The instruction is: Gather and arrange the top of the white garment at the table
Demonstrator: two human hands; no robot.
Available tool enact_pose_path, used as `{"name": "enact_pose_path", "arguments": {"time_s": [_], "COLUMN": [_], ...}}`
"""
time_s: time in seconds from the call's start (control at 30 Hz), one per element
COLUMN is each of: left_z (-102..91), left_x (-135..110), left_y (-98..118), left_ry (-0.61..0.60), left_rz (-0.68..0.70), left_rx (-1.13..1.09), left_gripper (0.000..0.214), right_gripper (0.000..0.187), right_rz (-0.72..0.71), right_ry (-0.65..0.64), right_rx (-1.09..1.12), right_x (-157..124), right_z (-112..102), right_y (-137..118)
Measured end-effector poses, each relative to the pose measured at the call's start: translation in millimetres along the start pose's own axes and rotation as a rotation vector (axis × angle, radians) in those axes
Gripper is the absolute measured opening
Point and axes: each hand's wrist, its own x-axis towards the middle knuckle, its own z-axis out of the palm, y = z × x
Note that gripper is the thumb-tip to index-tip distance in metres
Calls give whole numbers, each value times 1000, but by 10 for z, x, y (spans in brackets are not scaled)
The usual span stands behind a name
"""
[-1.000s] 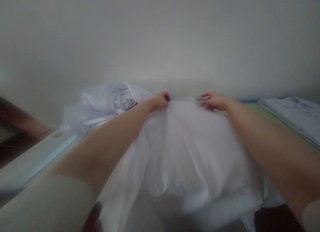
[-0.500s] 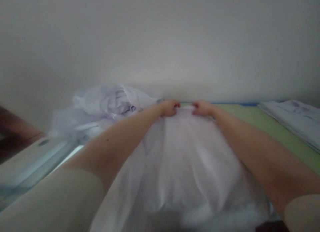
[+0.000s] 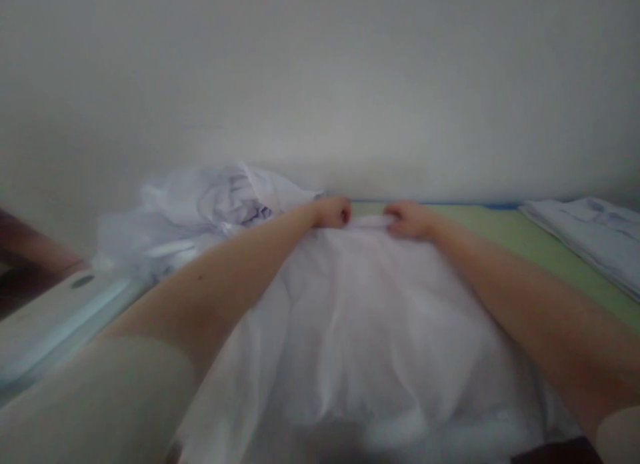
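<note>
A thin white cloth (image 3: 370, 304) spreads from between my hands down toward my body, with loose folds running along it. My left hand (image 3: 334, 212) is closed on its far edge, left of the middle. To the right, my right hand (image 3: 407, 219) pinches the same edge with fingers curled. A short straight band of the edge shows between the two hands. Both arms are stretched forward. What kind of garment or sheet the cloth is, I cannot make out.
A crumpled heap of white fabric (image 3: 215, 207) lies at the left, beside my left forearm. Folded white cloth (image 3: 595, 234) rests on the green surface (image 3: 480, 231) at the right. A pale wall (image 3: 320, 84) stands behind. At the lower left is a whitish panel (image 3: 60, 317).
My hands have moved slightly apart, the left one shifting left, and more of the cloth's edge shows between them. The cloth looks wider and flatter near the edge.
</note>
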Motion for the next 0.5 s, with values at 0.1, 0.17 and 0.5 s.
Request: {"name": "enact_pose_path", "arguments": {"time_s": [0.1,0.17,0.5], "left_z": [22,40,-44], "left_x": [55,119,35], "left_y": [17,30,-166], "left_ry": [59,33,-138], "left_rz": [-82,-143,-148], "left_rx": [-221,-376,-491], "left_gripper": [25,35,41], "right_gripper": [30,25,39], "right_rz": [173,210,132], "right_ry": [-54,-88,-142], "right_rx": [306,460,636], "right_x": [66,98,68], "right_z": [0,-8,-113], "right_y": [10,22,252]}}
